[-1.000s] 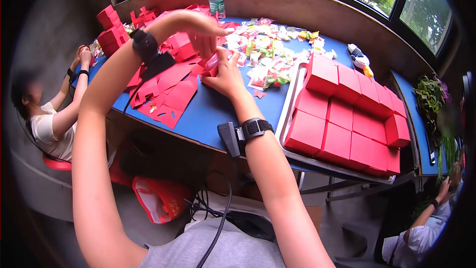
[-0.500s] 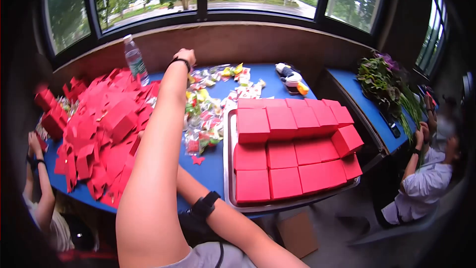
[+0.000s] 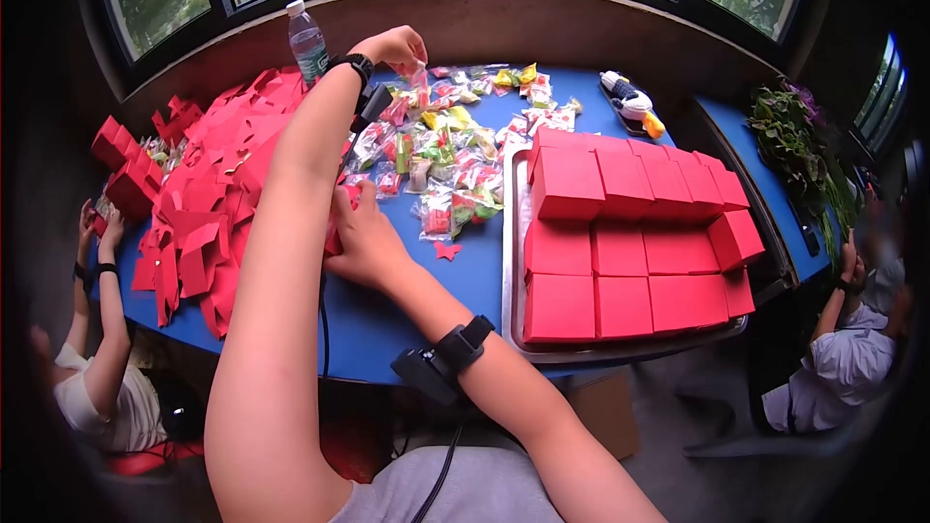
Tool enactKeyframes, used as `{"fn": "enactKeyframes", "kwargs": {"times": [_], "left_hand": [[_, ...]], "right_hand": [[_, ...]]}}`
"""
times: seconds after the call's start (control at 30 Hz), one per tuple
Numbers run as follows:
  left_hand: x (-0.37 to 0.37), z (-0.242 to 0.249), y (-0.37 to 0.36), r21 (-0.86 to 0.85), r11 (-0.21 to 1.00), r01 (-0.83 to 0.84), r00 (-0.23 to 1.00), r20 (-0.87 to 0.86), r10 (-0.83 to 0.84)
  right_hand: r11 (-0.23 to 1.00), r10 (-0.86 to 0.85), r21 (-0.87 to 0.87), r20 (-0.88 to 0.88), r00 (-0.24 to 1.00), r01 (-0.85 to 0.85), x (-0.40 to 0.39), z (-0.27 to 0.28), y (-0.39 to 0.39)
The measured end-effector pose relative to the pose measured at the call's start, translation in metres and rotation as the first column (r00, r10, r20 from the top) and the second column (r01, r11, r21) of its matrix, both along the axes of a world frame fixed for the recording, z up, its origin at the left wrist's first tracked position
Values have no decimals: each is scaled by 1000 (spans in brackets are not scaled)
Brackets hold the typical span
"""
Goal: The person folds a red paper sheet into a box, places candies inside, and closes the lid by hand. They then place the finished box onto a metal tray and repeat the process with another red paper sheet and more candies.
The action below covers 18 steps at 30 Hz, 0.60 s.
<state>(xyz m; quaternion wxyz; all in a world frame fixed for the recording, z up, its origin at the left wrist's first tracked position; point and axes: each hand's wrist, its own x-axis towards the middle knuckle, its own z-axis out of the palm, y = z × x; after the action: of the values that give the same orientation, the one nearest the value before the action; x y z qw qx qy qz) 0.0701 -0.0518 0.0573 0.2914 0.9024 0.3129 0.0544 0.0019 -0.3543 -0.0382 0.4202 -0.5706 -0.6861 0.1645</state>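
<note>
My left hand [image 3: 395, 46] reaches over the far side of the blue table, its fingers pinching a small clear candy packet [image 3: 419, 79] above a spread of wrapped candies [image 3: 441, 140]. Closer to me, my right hand [image 3: 366, 240] grips a red paper box [image 3: 333, 232], which my left forearm partly covers. To the left of that forearm lies a big heap of red folded paper boxes [image 3: 199, 218]. On the right, a metal tray [image 3: 513, 261] holds rows of closed red boxes [image 3: 620, 257]. A small red butterfly-shaped piece [image 3: 447, 251] rests on the table.
Behind the heap stands a water bottle [image 3: 308, 44]. A dark-and-white object with an orange tip [image 3: 632, 105] lies at the back right. Leafy plants [image 3: 799, 150] cover a second table. One person [image 3: 107, 368] works at left, another [image 3: 843, 358] sits at right. A cable hangs near my forearm.
The view has shifted, so the table sits further right and higher. My left hand now has a candy packet in its fingers. My right hand, earlier hidden behind my left forearm, shows with a red box.
</note>
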Motion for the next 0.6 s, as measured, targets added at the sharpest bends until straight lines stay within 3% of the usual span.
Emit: {"fn": "enactKeyframes", "kwargs": {"times": [0.1, 0.17, 0.23, 0.3, 0.37, 0.5, 0.57, 0.6], "left_hand": [[-23, 16, -9, -48, 997, 66, 998, -12, -67], [-36, 39, -40, 126, 992, 4, 983, -183, 19], [-48, 44, -47, 148, 989, 10, 955, -295, 35], [-61, 44, -51, 148, 980, 133, 866, -497, -42], [-68, 32, -55, 257, 935, 246, 826, -560, -64], [-57, -10, -53, 329, 911, 248, 877, -475, -68], [-50, -41, -34, 351, 875, 333, 915, -346, -209], [-44, -40, -44, 331, 888, 321, 898, -404, -174]], "right_hand": [[999, 33, 39, 9, 999, -33, 2, 1, -1], [998, 42, 46, 15, 999, -43, 2, -1, 0], [995, 8, 101, 27, 1000, -11, -1, -5, 1], [996, 28, 89, 31, 999, -31, -1, -1, -1], [997, 39, 69, 6, 999, -39, -1, 0, -1], [999, 39, 32, 8, 999, -40, -1, 1, -1], [998, 35, 49, 9, 999, -35, -1, -1, 0], [998, 43, 36, 2, 999, -43, 0, -1, 0]]}}
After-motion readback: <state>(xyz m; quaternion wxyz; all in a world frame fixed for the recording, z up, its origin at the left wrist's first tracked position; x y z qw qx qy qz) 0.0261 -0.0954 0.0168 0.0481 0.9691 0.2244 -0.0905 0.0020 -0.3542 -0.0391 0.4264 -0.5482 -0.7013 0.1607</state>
